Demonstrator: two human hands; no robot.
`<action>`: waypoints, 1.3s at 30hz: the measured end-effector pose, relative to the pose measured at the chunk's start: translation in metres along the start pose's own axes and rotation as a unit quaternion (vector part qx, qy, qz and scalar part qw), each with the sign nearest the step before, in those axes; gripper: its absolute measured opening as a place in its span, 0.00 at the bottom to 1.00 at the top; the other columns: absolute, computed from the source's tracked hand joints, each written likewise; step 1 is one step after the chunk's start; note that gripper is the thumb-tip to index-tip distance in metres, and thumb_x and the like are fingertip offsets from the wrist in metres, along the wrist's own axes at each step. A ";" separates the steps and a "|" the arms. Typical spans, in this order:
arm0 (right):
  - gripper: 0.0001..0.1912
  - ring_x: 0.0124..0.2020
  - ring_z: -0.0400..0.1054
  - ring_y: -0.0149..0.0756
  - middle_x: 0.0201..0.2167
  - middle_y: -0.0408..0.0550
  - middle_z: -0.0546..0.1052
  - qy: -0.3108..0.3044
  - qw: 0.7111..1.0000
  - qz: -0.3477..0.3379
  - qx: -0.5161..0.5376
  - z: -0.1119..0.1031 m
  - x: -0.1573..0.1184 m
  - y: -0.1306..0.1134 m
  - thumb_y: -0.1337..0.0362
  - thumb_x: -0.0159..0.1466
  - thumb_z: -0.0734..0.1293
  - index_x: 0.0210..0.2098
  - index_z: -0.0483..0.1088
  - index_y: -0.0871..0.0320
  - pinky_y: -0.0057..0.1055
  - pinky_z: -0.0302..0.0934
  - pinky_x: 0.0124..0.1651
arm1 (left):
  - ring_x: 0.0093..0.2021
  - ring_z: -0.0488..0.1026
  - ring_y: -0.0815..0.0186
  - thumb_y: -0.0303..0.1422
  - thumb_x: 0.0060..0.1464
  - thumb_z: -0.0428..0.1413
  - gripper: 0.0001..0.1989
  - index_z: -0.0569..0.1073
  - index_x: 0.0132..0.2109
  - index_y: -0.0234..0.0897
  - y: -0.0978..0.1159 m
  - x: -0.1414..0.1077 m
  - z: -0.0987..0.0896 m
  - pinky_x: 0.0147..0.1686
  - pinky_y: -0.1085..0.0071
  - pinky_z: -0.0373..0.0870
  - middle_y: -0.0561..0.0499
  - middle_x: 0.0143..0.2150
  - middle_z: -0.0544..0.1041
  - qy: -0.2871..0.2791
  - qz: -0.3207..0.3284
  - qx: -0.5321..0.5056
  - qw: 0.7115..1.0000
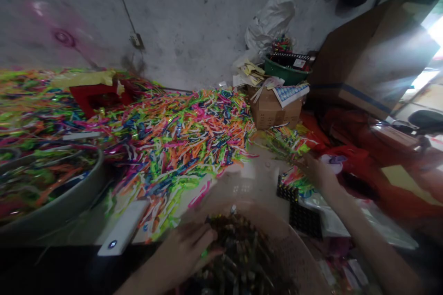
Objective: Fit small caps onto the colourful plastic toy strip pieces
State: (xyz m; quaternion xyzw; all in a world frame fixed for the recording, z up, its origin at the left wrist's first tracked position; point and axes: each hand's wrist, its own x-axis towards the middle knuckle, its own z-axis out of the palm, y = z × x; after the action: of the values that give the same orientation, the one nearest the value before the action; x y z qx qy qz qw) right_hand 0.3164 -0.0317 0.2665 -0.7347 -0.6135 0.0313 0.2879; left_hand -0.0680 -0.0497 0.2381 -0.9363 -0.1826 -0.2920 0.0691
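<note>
My left hand point(188, 249) is at the left edge of a pinkish round basket point(294, 249), over a heap of small dark pieces point(238, 253). Its fingers are bent, and a bit of bright green shows by the fingertips. My right hand point(313, 170) reaches out over a small pile of colourful strips point(294, 147) at the right of the table; it is blurred, and its fingers are hard to make out. Black ridged trays point(304, 219) lie below that hand, beside clear plastic bags point(332, 212).
A big heap of neon strips point(194, 133) covers the table's left and middle. A grey tub point(93, 170) stands at left, a white bar point(124, 228) near the front edge. Behind are a cardboard box point(273, 110) with a green basket point(287, 71), and red bags point(346, 152) at right.
</note>
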 end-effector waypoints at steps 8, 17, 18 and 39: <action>0.23 0.29 0.71 0.47 0.28 0.59 0.76 0.016 0.997 0.074 -0.011 0.025 -0.011 0.012 0.52 0.61 0.56 0.44 0.66 0.65 0.35 0.59 0.29 | 0.22 0.73 0.66 0.38 0.67 0.33 0.15 0.59 0.37 0.37 0.006 -0.014 0.014 0.21 0.74 0.67 0.53 0.25 0.73 -0.022 -0.061 -0.029 0.997; 0.23 0.25 0.69 0.33 0.24 0.44 0.76 -0.265 0.953 -0.013 0.147 0.023 -0.093 -0.086 0.54 0.63 0.58 0.51 0.69 0.59 0.27 0.60 0.28 | 0.35 0.74 0.65 0.33 0.66 0.40 0.12 0.66 0.39 0.35 0.004 0.005 0.019 0.36 0.70 0.72 0.50 0.33 0.75 -0.053 -0.002 -0.065 0.996; 0.22 0.25 0.68 0.33 0.24 0.43 0.76 -0.280 0.947 -0.018 0.153 0.021 -0.101 -0.094 0.55 0.64 0.58 0.52 0.69 0.57 0.26 0.60 0.28 | 0.38 0.74 0.64 0.32 0.66 0.40 0.12 0.66 0.41 0.35 0.006 0.006 0.018 0.38 0.68 0.72 0.50 0.35 0.75 -0.062 0.007 -0.070 0.996; 0.06 0.32 0.76 0.36 0.35 0.47 0.80 -0.101 0.969 -0.193 0.114 0.040 -0.138 -0.139 0.67 0.60 0.67 0.38 0.71 0.57 0.23 0.68 0.29 | 0.51 0.69 0.55 0.30 0.62 0.48 0.19 0.59 0.58 0.27 0.021 0.012 0.013 0.48 0.61 0.68 0.40 0.51 0.72 -0.191 -0.012 0.026 0.981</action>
State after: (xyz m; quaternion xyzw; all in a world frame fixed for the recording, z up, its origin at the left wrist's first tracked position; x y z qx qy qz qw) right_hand 0.1437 -0.1318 0.2545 -0.5576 -0.7621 0.1186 0.3071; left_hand -0.0437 -0.0628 0.2336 -0.9703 -0.2116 -0.1041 0.0541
